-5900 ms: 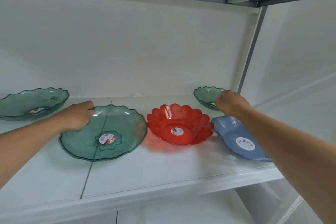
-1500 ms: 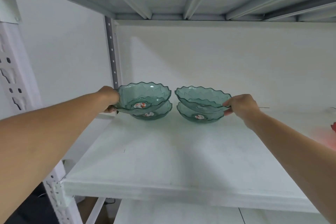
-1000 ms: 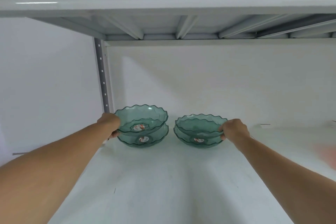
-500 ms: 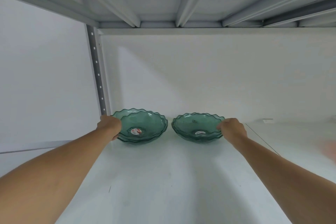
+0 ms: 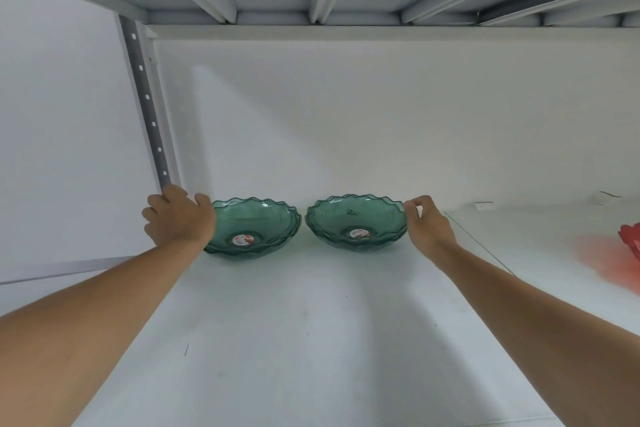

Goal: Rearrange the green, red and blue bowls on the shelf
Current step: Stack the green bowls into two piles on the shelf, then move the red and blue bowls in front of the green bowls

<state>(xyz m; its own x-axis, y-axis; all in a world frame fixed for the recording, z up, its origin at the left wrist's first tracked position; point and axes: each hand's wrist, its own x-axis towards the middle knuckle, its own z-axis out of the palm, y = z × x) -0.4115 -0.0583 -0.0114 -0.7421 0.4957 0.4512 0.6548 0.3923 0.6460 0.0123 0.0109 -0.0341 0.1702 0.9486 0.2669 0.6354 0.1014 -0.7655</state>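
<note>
Shelf (image 5: 311,340) carries two nested stacks of green bowls at the rear, side by side, rims nearly touching. Left hand (image 5: 178,218) rests at the outer rim of the left stack (image 5: 254,229), fingers spread and released. Right hand (image 5: 427,227) is at the outer rim of the right stack (image 5: 356,222), fingers loosely parted, grasping nothing. Red bowl (image 5: 631,241) sits at the far right edge of the view.
</note>
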